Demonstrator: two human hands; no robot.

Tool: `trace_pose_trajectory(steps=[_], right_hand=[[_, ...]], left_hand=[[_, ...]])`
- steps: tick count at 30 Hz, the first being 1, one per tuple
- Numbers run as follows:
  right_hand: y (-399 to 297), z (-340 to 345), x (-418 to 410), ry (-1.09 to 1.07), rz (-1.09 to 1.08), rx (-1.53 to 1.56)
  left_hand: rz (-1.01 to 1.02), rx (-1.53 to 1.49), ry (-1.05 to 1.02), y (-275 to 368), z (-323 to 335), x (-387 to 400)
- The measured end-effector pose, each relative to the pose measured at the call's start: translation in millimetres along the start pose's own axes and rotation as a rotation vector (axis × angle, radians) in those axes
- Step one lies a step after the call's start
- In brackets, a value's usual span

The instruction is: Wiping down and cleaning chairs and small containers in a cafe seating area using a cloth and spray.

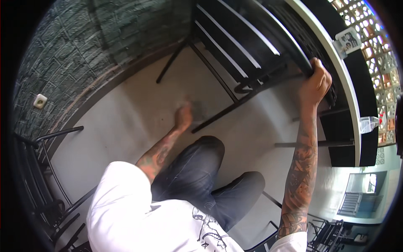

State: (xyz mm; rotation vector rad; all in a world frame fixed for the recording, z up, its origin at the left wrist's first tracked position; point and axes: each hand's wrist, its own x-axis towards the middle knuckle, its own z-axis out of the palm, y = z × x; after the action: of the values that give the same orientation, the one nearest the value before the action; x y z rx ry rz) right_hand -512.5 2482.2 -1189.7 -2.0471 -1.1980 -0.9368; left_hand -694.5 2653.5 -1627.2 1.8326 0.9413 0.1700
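Note:
My right hand is closed around the end of a black metal tube on a slatted black metal bench or chair. Pale light shines along its slats. One dark leg of this seat slants across the floor, its end near my knees. Low over the floor, beside that leg, my left hand is blurred by motion. A faint greyish patch shows at its fingers, too smeared to name, so whether the hand holds it is unclear.
A white-edged black table curves along the right, bearing a clear plastic bottle and a small white-framed stand. Another black metal seat stands at left. A dark brick-patterned wall with a socket borders the floor.

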Motion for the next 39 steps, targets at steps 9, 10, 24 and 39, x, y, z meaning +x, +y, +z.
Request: trace_pose_trajectory(steps=[9, 10, 24, 39], right_hand=[[-22, -12, -11, 0.012, 0.130, -0.020], [-21, -11, -14, 0.003, 0.116, -0.039], [10, 3, -2, 0.056, -0.106, -0.077], [-1, 10, 0, 0.107, -0.056, -0.178]], left_hand=[[-0.662, -1.907, 0.099, 131, -183, 118], [-0.224, -1.883, 0.276, 171, -153, 108], [0.230, -1.647, -0.007, 209, -36, 1], [0.813, -0.856, 0.729, 264, -109, 78]])
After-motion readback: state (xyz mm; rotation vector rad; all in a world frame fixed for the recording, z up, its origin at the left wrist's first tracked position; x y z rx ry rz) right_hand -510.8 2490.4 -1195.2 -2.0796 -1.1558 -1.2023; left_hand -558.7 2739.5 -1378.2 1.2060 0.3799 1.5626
